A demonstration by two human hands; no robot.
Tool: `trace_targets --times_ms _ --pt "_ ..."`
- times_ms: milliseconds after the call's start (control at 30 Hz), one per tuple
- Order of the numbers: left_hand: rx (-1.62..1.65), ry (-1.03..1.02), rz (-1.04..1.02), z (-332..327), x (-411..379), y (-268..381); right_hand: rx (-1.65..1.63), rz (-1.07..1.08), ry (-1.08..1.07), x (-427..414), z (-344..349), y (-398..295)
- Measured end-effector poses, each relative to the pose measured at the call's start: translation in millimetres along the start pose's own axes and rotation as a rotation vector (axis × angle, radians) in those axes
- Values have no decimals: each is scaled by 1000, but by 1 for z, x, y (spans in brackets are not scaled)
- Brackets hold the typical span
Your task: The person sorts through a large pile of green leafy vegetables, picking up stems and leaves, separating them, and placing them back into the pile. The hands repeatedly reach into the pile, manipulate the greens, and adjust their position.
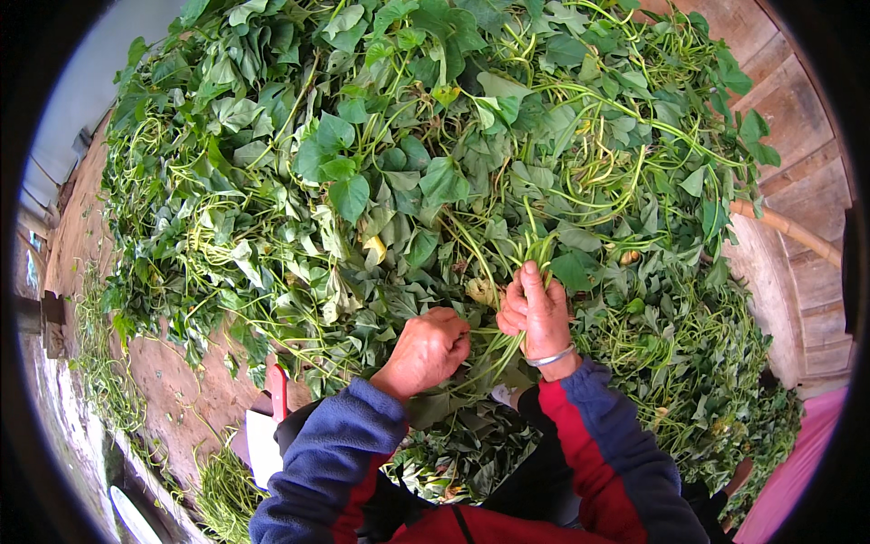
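A large heap of leafy green vines (401, 163) fills the space before me. My right hand (540, 309), with a metal bangle at its wrist, is closed round a bunch of green stems (533, 248), thumb on top. The stems' ends stick out above and below the fist. To its left, my left hand (431, 347) is curled with its back upward, near thin stems running between the hands; whether its fingers pinch one is hidden. A knife with a red handle (279, 392) and a broad pale blade (262, 445) lies by my left forearm.
Cut stems (228, 496) are piled at the lower left on the earthen floor (163, 381). At the right are a wooden plank wall (795, 115) and a bamboo pole (795, 228). Pink cloth (795, 469) shows at the lower right, near part of another person's arm or leg (737, 476).
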State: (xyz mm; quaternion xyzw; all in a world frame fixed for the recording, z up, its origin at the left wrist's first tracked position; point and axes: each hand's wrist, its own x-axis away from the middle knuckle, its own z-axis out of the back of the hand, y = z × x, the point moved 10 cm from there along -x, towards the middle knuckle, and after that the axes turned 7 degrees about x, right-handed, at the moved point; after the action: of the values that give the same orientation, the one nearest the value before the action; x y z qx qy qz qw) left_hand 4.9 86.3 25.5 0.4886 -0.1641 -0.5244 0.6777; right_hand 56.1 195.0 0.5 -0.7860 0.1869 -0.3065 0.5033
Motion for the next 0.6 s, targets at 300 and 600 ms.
trace_targets --times_ms 300,600 --pt "327 204 343 38 8 -50 -63 -32 -55 5 1 -15" --pt "404 137 260 33 6 -41 -136 11 -126 5 -1 -21"
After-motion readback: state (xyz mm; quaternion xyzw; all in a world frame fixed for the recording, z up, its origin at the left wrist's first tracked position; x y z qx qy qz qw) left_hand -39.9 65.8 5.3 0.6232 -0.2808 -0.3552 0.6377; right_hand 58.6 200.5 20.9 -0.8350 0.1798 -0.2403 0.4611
